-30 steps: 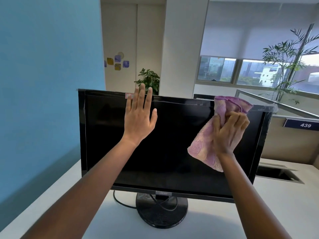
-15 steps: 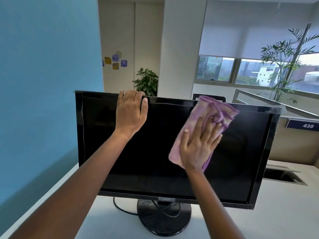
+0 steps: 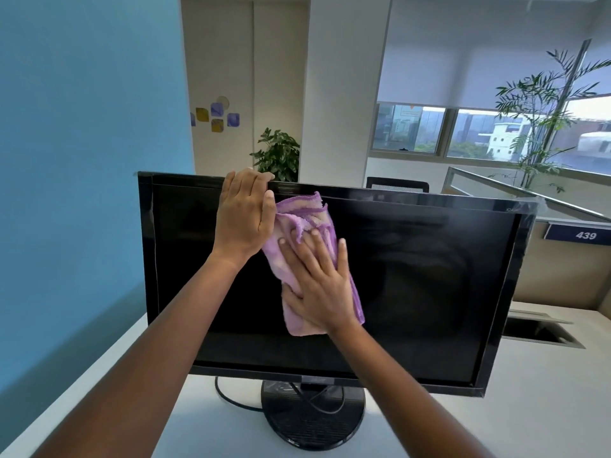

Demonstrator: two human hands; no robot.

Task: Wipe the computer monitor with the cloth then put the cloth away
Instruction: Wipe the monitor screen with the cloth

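Observation:
A black computer monitor (image 3: 413,285) stands on a round black base on the white desk, its screen dark. My left hand (image 3: 244,216) hooks its fingers over the monitor's top edge, left of centre. My right hand (image 3: 317,282) presses flat on a pink and purple cloth (image 3: 297,219) against the upper middle of the screen. The cloth touches my left hand's thumb side, and my right hand covers part of it.
A white desk (image 3: 529,408) carries the monitor, with a black cable (image 3: 231,399) looping by the base (image 3: 312,424). A blue wall (image 3: 82,160) runs along the left. To the right are a partition with a "439" sign (image 3: 585,235) and a cable slot (image 3: 542,330).
My right hand slid the cloth leftward across the screen from its upper right to beside my left hand. My left hand went from flat on the screen to gripping the top edge.

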